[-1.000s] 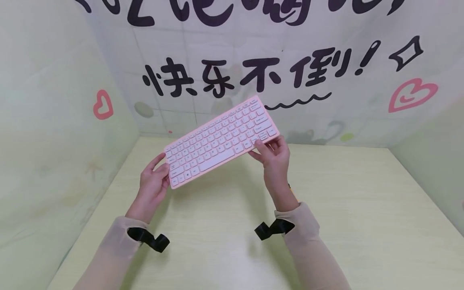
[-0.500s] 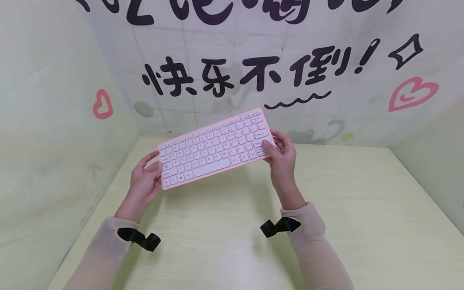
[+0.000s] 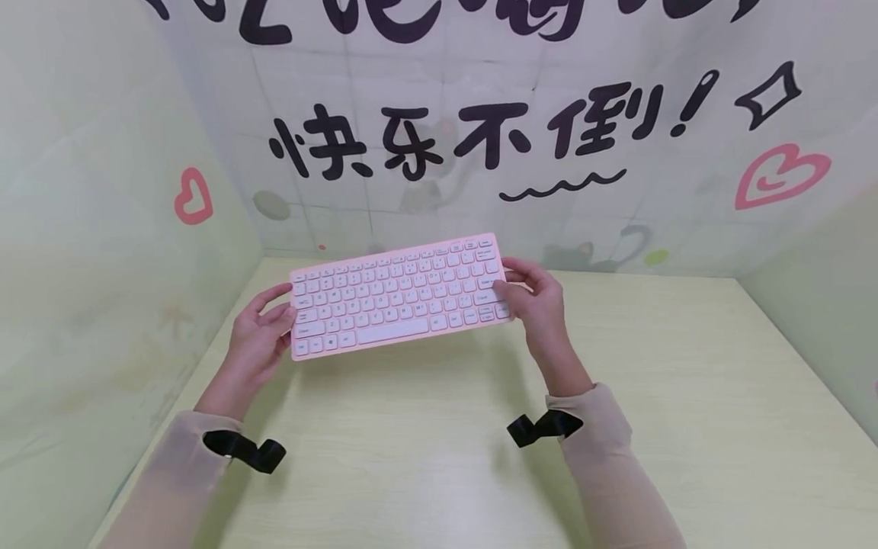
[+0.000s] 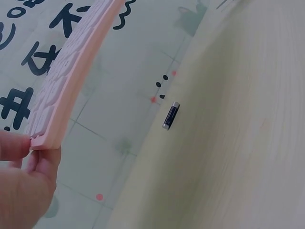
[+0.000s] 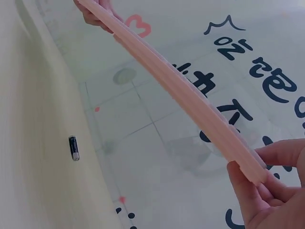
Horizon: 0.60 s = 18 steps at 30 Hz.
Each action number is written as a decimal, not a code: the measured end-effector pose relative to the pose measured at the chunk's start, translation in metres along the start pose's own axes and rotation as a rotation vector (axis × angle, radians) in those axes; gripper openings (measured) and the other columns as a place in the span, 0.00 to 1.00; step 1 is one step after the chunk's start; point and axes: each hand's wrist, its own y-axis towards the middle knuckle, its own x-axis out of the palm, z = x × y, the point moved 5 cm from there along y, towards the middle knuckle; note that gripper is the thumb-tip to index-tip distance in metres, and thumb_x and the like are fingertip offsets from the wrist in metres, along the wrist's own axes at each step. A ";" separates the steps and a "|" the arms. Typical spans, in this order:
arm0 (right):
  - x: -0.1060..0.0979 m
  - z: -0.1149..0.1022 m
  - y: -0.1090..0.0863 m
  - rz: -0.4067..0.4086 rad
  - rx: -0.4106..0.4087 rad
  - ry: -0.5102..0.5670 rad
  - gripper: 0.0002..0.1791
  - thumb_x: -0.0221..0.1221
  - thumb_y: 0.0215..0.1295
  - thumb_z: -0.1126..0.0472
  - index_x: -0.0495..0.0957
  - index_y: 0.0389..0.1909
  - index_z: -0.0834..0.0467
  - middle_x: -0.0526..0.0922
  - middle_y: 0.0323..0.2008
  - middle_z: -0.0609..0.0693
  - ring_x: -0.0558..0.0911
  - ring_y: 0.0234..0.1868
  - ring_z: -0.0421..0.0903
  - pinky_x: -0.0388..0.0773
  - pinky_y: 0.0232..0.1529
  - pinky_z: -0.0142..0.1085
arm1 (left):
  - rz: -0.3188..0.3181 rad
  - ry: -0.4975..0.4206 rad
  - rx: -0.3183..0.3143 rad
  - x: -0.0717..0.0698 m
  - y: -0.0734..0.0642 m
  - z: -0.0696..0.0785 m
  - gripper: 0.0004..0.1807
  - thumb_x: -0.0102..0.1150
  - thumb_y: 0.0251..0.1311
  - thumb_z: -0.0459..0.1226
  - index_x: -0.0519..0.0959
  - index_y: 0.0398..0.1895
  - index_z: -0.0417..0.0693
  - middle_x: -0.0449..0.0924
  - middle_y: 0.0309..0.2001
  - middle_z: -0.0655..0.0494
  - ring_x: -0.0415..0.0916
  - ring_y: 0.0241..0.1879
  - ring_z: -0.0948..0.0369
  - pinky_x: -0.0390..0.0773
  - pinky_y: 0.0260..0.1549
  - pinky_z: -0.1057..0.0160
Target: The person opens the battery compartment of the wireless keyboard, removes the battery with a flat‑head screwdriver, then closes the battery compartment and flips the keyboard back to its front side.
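A pink keyboard (image 3: 398,299) with white keys is held up above the table, its keys facing the head camera and its right end slightly higher. My left hand (image 3: 259,335) pinches its left end, thumb in front and fingers behind. At the other end my right hand (image 3: 538,316) grips the edge, its thumb over the keys. Both wrist views show the keyboard's pink side edge (image 4: 78,78). On the table behind it lies a small dark cylinder with silvery ends, like a battery (image 5: 74,148); the keyboard hides it in the head view.
The pale wood table (image 3: 425,465) spreads below both forearms. A printed cloth (image 3: 439,76) with black lettering hangs at its back edge, and pale walls (image 3: 103,267) close in the sides. Each wrist carries a black camera strap (image 3: 240,448).
The keyboard has come down and turned closer to level, its right end dropping most. My left hand has shifted left, and my right hand has moved right and slightly down, both still holding it.
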 end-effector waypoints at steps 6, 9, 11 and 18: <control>-0.004 0.015 0.005 -0.132 0.155 -0.236 0.23 0.60 0.56 0.68 0.71 0.55 0.61 0.76 0.41 0.58 0.79 0.36 0.48 0.79 0.35 0.37 | -0.030 0.052 -0.009 -0.008 0.001 0.002 0.20 0.51 0.61 0.27 0.67 0.56 0.49 0.80 0.38 0.55 0.79 0.33 0.62 0.77 0.27 0.68; -0.008 0.026 0.006 -0.188 0.206 -0.306 0.26 0.61 0.55 0.69 0.69 0.56 0.61 0.76 0.40 0.59 0.80 0.35 0.49 0.79 0.35 0.40 | -0.048 0.105 -0.015 -0.010 0.003 0.000 0.21 0.51 0.61 0.28 0.66 0.57 0.48 0.80 0.39 0.56 0.79 0.33 0.62 0.77 0.28 0.68; -0.010 0.033 0.006 -0.217 0.233 -0.339 0.28 0.62 0.55 0.69 0.67 0.58 0.60 0.76 0.40 0.59 0.80 0.35 0.50 0.79 0.35 0.42 | -0.063 0.142 -0.024 -0.010 0.006 -0.002 0.21 0.52 0.61 0.29 0.66 0.58 0.48 0.79 0.39 0.57 0.79 0.34 0.63 0.77 0.29 0.69; -0.018 0.057 0.007 -0.274 0.307 -0.410 0.31 0.61 0.56 0.70 0.62 0.61 0.60 0.73 0.39 0.59 0.79 0.35 0.51 0.79 0.36 0.44 | -0.097 0.286 -0.091 -0.012 0.014 -0.017 0.24 0.49 0.64 0.31 0.61 0.63 0.46 0.78 0.41 0.58 0.78 0.36 0.63 0.77 0.33 0.67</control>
